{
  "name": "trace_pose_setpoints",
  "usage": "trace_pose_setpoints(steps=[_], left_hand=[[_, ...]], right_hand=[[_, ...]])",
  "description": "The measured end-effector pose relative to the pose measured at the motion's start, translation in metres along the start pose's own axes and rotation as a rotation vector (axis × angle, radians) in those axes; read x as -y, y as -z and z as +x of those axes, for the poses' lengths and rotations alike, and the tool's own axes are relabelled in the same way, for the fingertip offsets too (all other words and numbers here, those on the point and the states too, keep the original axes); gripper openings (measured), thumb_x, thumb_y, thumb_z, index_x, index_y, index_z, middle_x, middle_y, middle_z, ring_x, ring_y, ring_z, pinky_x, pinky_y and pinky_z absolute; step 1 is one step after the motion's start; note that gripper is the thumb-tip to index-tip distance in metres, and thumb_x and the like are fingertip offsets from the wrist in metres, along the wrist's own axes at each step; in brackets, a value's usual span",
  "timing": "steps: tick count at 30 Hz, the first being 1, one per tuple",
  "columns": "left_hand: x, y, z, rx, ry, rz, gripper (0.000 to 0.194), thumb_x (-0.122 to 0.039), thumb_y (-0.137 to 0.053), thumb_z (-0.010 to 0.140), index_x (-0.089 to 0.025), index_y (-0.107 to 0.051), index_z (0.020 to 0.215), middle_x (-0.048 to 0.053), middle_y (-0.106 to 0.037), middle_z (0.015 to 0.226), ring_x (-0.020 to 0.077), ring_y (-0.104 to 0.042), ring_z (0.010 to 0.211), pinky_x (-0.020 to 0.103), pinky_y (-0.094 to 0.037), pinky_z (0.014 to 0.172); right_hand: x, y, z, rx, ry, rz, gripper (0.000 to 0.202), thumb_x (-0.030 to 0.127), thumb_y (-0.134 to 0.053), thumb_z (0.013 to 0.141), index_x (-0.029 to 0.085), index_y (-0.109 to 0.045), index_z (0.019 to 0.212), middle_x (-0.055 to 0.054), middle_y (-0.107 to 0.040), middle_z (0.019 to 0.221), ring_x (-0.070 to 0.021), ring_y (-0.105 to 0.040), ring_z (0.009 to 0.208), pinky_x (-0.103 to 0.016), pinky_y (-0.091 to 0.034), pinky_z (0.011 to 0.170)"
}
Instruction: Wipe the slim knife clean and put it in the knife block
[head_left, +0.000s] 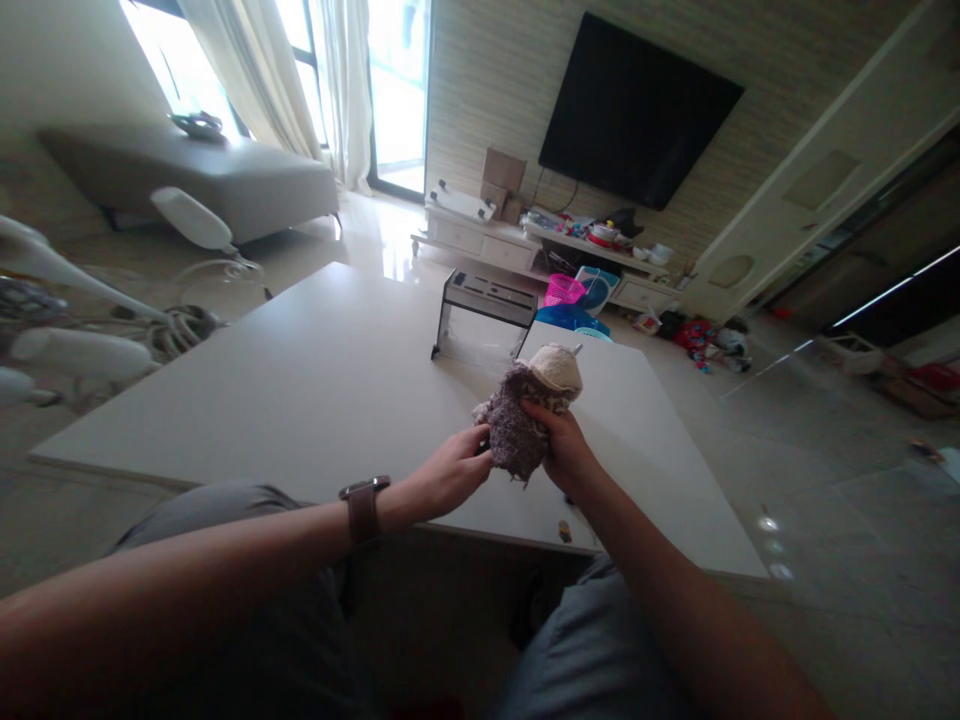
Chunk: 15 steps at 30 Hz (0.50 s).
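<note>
A fuzzy grey-brown cloth bundle (517, 430) is held above the white table (360, 380), near its front edge. Its top is a rounded cream part (556, 368), with a small thin tip sticking out at the right. My right hand (562, 440) grips the bundle from the right, thumb lying across its front. At the left side, the fingers of my left hand (457, 470) are closed on the bundle's lower edge; its fingertips are partly hidden. A brown watch is on my left wrist.
Beyond the bundle, a black-framed stand (487, 310) rests on the table. A small yellow sticker (565, 531) lies at the front edge. White chairs (82, 355) are at the left. Behind the table are a pink basket (562, 290) and a low cabinet (510, 250) under a television.
</note>
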<state>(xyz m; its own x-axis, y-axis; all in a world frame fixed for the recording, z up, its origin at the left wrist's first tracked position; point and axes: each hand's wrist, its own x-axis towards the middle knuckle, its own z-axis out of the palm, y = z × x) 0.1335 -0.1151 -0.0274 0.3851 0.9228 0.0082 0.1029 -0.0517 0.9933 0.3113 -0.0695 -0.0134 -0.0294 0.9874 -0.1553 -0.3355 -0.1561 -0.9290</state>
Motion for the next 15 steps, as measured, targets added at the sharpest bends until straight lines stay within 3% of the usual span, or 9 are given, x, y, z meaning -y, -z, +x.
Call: trace_pose_setpoints(steps=[15], left_hand=[[-0.0008, 0.0018, 0.0015, -0.008, -0.012, 0.014, 0.024, -0.041, -0.06, 0.089, -0.019, -0.064, 0.08, -0.002, -0.051, 0.058, 0.0171, -0.053, 0.067, 0.025, -0.047, 0.062]], right_hand=[[-0.0008, 0.0016, -0.0004, -0.015, -0.003, -0.001, 0.05, 0.028, -0.094, 0.058, 0.018, -0.077, 0.104, -0.006, -0.083, 0.108, -0.0284, -0.078, 0.103, -0.043, -0.061, 0.1]])
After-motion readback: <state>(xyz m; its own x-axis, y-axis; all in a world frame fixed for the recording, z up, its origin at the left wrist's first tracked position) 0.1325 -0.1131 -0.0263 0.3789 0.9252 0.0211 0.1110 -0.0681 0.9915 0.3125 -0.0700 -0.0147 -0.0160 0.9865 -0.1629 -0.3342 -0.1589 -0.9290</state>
